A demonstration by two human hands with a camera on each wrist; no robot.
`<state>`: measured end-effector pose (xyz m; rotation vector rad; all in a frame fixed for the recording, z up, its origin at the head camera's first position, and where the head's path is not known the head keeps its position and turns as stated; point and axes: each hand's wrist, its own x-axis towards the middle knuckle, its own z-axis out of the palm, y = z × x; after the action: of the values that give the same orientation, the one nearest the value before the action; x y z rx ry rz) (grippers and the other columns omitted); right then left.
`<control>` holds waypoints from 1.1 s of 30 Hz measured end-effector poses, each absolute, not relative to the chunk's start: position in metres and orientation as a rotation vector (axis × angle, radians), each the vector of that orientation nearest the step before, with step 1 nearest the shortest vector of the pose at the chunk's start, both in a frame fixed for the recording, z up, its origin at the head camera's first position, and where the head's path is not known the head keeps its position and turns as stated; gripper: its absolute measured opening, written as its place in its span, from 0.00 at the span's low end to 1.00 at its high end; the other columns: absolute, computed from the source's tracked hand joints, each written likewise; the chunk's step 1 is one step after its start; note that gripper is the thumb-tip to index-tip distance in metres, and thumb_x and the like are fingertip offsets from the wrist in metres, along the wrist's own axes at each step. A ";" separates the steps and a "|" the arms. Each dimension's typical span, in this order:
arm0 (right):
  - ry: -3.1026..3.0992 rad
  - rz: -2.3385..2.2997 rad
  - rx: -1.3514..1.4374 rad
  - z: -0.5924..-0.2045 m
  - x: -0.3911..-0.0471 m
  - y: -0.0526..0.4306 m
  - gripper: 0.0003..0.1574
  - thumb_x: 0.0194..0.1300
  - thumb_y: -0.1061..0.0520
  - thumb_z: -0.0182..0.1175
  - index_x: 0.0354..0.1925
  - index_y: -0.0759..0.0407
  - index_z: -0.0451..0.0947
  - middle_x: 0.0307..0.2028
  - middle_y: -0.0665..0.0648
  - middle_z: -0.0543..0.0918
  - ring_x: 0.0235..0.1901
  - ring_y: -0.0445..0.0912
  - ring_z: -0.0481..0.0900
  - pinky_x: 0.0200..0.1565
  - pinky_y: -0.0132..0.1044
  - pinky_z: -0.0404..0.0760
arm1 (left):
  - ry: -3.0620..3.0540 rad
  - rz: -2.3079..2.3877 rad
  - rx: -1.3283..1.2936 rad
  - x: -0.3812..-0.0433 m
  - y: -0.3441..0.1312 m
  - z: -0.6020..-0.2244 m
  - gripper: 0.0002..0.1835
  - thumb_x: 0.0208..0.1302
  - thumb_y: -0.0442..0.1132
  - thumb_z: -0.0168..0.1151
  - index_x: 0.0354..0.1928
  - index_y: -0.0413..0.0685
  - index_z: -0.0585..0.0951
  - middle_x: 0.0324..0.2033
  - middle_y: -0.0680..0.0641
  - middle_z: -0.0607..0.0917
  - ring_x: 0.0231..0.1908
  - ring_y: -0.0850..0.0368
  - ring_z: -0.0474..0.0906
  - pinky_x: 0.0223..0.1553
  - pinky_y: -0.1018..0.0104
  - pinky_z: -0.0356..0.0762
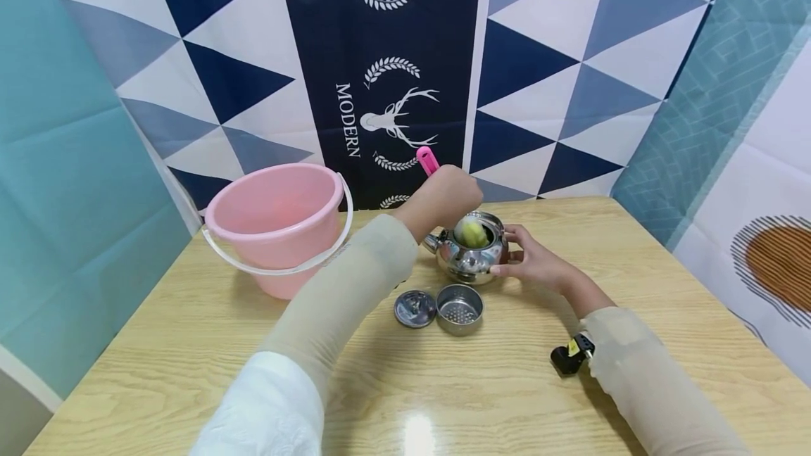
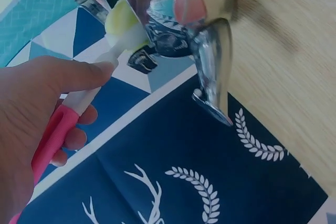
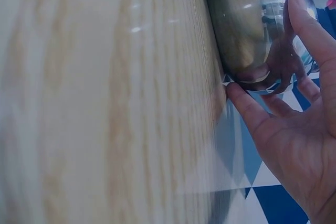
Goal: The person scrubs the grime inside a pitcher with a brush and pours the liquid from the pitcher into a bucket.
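Observation:
Gripped in my left hand (image 1: 453,195) is a sponge cup brush (image 2: 55,135) with a pink and white handle. Its yellow-green and white sponge head (image 1: 473,232) sits in the mouth of a shiny steel teapot (image 1: 465,262), which has no lid on. My right hand (image 1: 535,260) holds the teapot's right side, thumb and fingers spread round its curved wall, as the right wrist view also shows. The spout (image 2: 212,66) points left, away from the right hand. In front of the teapot are a round steel lid (image 1: 415,309) and a perforated steel strainer (image 1: 460,309).
A pink bucket (image 1: 285,259) with a white handle stands at the left of the wooden table (image 1: 507,400). Patterned cloth (image 1: 545,90) hangs behind the table's back edge. A small black device (image 1: 568,357) is attached at my right sleeve.

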<state>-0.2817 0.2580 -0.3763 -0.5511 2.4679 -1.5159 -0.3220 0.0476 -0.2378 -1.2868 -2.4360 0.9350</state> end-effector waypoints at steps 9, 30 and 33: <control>2.471 -1.502 -0.566 -0.375 -0.283 0.256 0.55 0.63 0.54 0.67 0.73 0.58 0.41 0.70 0.71 0.50 0.65 0.71 0.59 0.64 0.62 0.57 | -2.374 0.942 -1.324 -0.312 0.066 -0.236 0.10 0.56 0.37 0.60 0.39 0.57 0.84 0.32 0.57 0.82 0.30 0.61 0.70 0.36 0.62 0.79; 2.477 -1.469 -0.521 -0.378 -0.284 0.258 0.55 0.62 0.50 0.68 0.72 0.54 0.42 0.72 0.69 0.48 0.68 0.70 0.55 0.64 0.63 0.57 | -2.191 1.123 -1.494 -0.281 0.046 -0.246 0.09 0.56 0.44 0.66 0.40 0.59 0.84 0.33 0.57 0.84 0.30 0.61 0.71 0.36 0.64 0.78; 2.481 -1.465 -0.510 -0.378 -0.284 0.258 0.56 0.62 0.50 0.68 0.72 0.55 0.40 0.72 0.70 0.47 0.68 0.71 0.55 0.64 0.64 0.56 | -2.224 1.137 -1.483 -0.285 0.039 -0.244 0.19 0.47 0.57 0.74 0.39 0.59 0.84 0.33 0.57 0.84 0.31 0.61 0.73 0.38 0.62 0.78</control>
<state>-0.2841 0.2582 -0.3782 -0.5100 2.4807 -1.4652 -0.2851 0.0387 -0.2440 -1.4828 -2.2245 1.1375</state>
